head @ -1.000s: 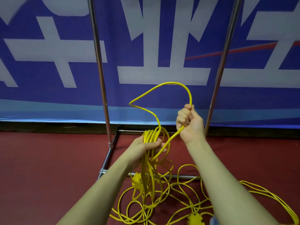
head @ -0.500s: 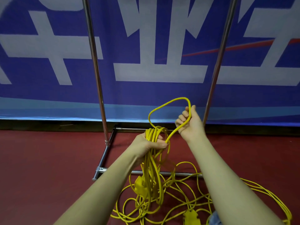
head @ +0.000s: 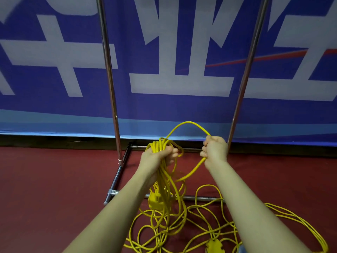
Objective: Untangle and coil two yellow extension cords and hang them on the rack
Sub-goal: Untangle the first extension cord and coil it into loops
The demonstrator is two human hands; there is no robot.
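Currently: left hand is gripping coiled yellow cord, fingers wrapped round it | right hand is pinching a loop strand | loose cord is lying tangled across rack base on red floor, room open leftward.

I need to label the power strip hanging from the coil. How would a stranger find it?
Start at the rack's chrome base on the red floor. The left hand holds a yellow coil above it; the hanging strip dangles in those loops, while another strip lies lower right.
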